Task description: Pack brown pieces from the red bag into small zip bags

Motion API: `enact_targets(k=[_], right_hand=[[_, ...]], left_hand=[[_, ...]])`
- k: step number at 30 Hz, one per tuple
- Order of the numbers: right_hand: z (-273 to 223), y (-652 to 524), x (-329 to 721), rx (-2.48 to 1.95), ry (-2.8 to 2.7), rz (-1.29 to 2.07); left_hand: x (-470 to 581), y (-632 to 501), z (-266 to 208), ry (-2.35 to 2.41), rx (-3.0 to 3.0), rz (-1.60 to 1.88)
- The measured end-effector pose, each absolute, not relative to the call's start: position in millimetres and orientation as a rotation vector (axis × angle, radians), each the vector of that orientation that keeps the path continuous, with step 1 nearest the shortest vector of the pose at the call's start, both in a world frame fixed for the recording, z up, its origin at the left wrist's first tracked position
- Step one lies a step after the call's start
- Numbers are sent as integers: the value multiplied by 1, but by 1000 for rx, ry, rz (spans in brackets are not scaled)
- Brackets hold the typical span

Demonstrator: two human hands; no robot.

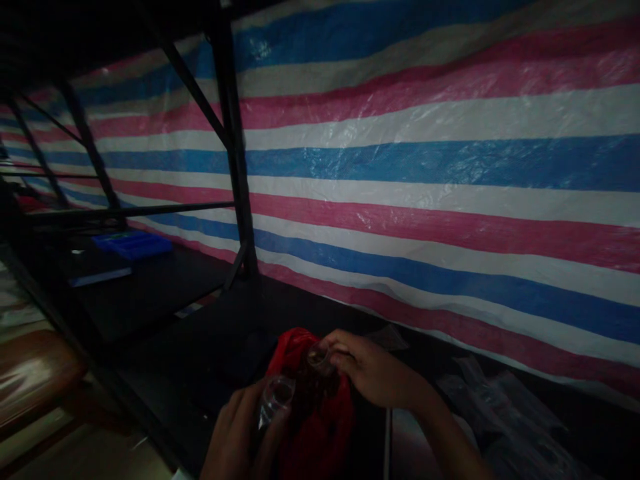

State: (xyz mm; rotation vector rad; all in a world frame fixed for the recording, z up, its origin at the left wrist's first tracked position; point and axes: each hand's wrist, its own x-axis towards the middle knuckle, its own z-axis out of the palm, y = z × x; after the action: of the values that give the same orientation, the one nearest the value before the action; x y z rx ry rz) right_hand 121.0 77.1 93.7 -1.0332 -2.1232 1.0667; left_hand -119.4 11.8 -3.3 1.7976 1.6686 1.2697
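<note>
A red plastic bag [327, 427] lies open on the dark surface in front of me, with small dark pieces inside that I cannot make out. My right hand [360, 367] reaches over its far side and pinches a small clear cup-like thing [320, 359] by the rim, just above those pieces. Close to the bag's left side, my left hand [245, 427] grips a small clear plastic bag [277, 400], whose round mouth faces up. Dim light hides the exact contents of both clear items.
Several clear plastic bags [510, 407] lie to the right. A flat pale object [415, 440] sits under my right forearm. Black metal posts [237, 153] stand before a striped tarp [425, 167]. Left are a blue tray [133, 245] and a wooden stool [37, 367].
</note>
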Motion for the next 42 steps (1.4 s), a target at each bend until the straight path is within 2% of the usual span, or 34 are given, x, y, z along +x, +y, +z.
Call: enact_targets(k=[3,8,12,33,37,42], right_hand=[[110,67,119,-1027,-2066,962],[125,52,109,-1134,-2176,459],[128,51,106,-1078,-2273,261],[130,44,102,-1016,-2194,-83],[121,50,102,-1191,-2129,-18],[110,52,99,-1304,-2316,244]], left_hand=[[-115,29,9,1713,1904,1213],[-91,36,27,1550,1919,1263],[-83,35,25,1507,1848,1333],[-88,31,28,1258,1615,1419],[-91,31,30,1197,1411,1422],[-100,40,36,1086,1311,1389]])
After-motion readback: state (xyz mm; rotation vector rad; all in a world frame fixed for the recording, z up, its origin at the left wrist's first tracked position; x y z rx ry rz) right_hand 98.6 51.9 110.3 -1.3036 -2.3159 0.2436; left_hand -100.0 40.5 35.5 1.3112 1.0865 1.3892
